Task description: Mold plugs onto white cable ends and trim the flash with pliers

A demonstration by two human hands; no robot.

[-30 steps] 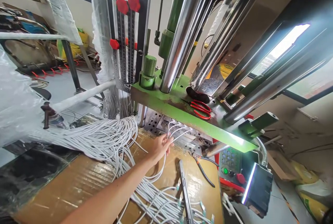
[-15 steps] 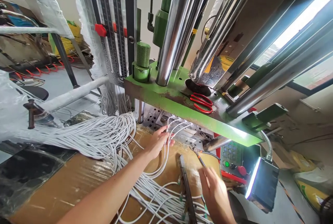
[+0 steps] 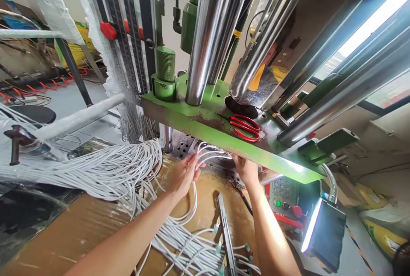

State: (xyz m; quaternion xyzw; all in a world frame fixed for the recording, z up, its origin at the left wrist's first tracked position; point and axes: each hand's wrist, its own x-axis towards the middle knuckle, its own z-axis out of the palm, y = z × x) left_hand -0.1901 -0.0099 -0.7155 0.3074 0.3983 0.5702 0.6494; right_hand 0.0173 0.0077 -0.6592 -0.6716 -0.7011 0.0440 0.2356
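Observation:
My left hand (image 3: 184, 174) is curled around several white cables (image 3: 205, 154) that loop up under the green press plate (image 3: 205, 128). Under the same plate my right hand (image 3: 246, 169) reaches toward the cable ends; its fingers are hidden by the plate's edge. A large bundle of white cables (image 3: 105, 171) lies to the left on the brown wrapped worktop (image 3: 86, 229). More cables with green-tipped ends (image 3: 198, 250) lie near my forearms.
Red-handled scissors (image 3: 245, 125) rest on the green plate between chrome columns (image 3: 205, 32). A metal bar (image 3: 226, 233) lies on the worktop. A control panel with green and red buttons (image 3: 285, 203) and a lit lamp (image 3: 323, 233) are at the right.
My right hand has moved up from the worktop to under the green plate. My left hand shifted slightly left, still on the cables. The view has tilted closer to the machine.

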